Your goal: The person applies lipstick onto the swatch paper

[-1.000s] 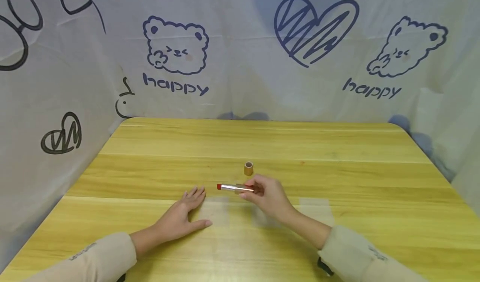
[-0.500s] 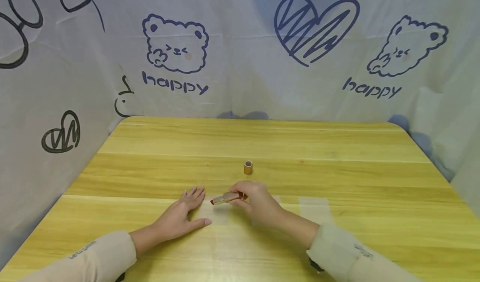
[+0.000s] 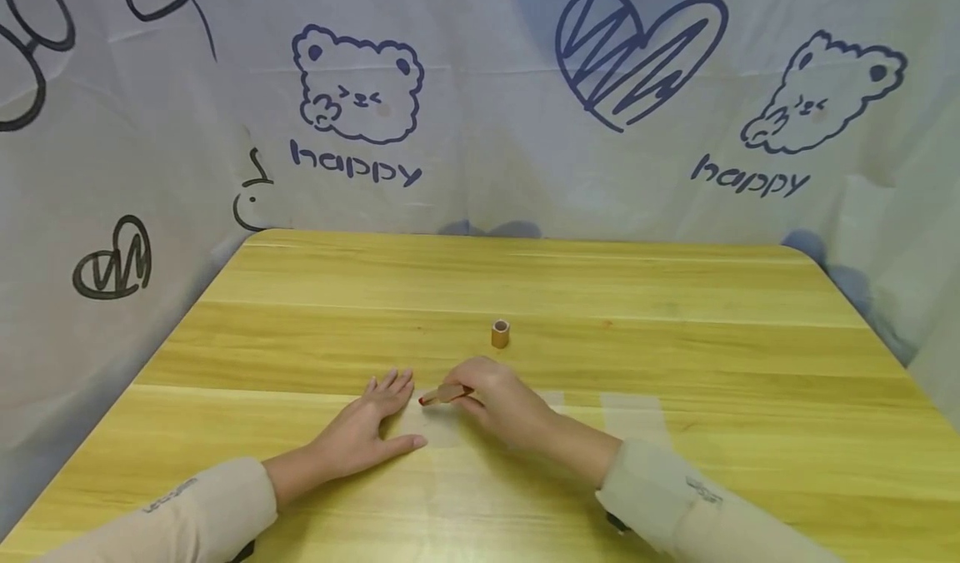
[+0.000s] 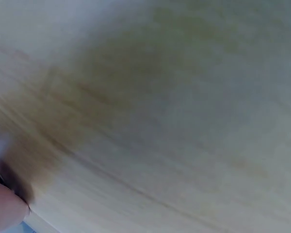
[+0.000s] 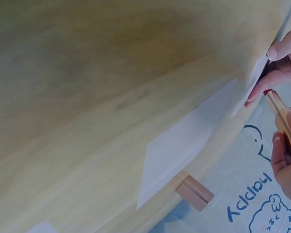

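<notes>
My right hand (image 3: 502,401) pinches a lipstick (image 3: 448,393) by its base. The red tip points left and sits close over a pale paper piece (image 3: 442,435). My left hand (image 3: 360,434) lies flat on the table with fingers spread and thumb apart, at the left side of that paper. In the right wrist view the lipstick (image 5: 277,109) has its tip close to the left hand (image 5: 283,60). Behind the right hand stands the hollow lipstick cap (image 3: 500,334), upright on the table. In the left wrist view, only a fingertip (image 4: 7,208) shows at the lower left corner.
More white paper pieces lie in a row on the wooden table (image 3: 300,346); one (image 3: 630,409) shows right of the right forearm, another (image 5: 184,133) in the right wrist view. A white cloth (image 3: 480,155) with drawings hangs behind the table and along its sides.
My right hand has moved left and a little nearer, bringing the lipstick tip down over the paper beside the left hand. The left hand and the cap have kept their places.
</notes>
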Tool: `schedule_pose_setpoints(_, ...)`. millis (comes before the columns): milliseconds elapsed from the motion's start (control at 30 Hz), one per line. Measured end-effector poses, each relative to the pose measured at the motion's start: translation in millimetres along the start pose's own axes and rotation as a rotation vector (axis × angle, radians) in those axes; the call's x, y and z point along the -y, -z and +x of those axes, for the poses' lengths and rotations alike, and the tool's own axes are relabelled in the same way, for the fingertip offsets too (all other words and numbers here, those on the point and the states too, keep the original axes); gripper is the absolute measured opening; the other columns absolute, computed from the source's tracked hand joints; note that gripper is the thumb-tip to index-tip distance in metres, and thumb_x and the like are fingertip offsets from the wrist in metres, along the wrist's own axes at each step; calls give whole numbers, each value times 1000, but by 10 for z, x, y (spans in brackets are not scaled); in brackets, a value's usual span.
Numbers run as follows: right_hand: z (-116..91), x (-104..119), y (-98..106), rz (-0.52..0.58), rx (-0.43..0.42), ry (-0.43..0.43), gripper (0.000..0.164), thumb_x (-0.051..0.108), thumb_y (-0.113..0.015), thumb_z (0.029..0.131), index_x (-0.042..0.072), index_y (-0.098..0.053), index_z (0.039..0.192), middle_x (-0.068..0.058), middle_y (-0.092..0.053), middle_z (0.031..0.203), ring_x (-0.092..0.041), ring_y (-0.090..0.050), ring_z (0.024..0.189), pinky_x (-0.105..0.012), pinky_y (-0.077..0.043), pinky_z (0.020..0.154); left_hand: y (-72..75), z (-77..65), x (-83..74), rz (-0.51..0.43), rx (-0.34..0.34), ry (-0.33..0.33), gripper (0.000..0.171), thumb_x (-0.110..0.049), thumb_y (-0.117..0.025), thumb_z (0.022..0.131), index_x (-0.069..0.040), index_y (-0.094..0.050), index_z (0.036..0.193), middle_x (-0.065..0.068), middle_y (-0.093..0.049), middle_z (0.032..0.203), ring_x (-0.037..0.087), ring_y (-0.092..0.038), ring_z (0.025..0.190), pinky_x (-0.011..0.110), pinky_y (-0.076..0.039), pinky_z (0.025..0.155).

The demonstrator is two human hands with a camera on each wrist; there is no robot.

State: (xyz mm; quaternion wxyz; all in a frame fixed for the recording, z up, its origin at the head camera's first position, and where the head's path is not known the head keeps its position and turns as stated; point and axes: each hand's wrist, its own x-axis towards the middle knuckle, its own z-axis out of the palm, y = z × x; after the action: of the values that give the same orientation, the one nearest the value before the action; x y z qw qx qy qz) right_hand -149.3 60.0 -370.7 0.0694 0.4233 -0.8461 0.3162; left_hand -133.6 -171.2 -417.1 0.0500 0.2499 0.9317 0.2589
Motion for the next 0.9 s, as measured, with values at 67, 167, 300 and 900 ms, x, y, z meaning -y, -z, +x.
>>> schedule_pose_setpoints(67,20,-2,-12,-4,6,12,16,1,-66,82,4,-66,98,-6,-68,100,-18,-62,98,-21,-52,86,2,1,2,0,1,1,79,-48,-61,85,8,-39,135,21,-30,147,37,-21,139,55,-16,113)
schedule_pose_setpoints(167,49,-10,-40,-8,9,41,14,1,-65,83,6,-66,96,-4,-68,98,-17,-62,98,-22,-51,87,5,3,3,-3,5,4,79,-49,-61,85,8,-38,136,20,-30,147,37,-21,140,55,-16,113)
schedule_pose_setpoints(300,88,-14,-73,-21,15,98,11,2,-63,85,8,-66,93,-2,-67,96,-16,-61,97,-23,-50,88,12,3,0,-11,11,6,79,-48,-61,85,8,-38,136,21,-30,147,37,-20,140,55,-16,113)
schedule_pose_setpoints(900,189,21,-116,-28,80,113,10,2,-62,86,8,-67,91,0,-68,94,-14,-60,94,-19,-49,87,26,3,-20,-26,14,3,75,-44,-63,85,9,-41,134,22,-30,147,38,-20,139,56,-16,113)
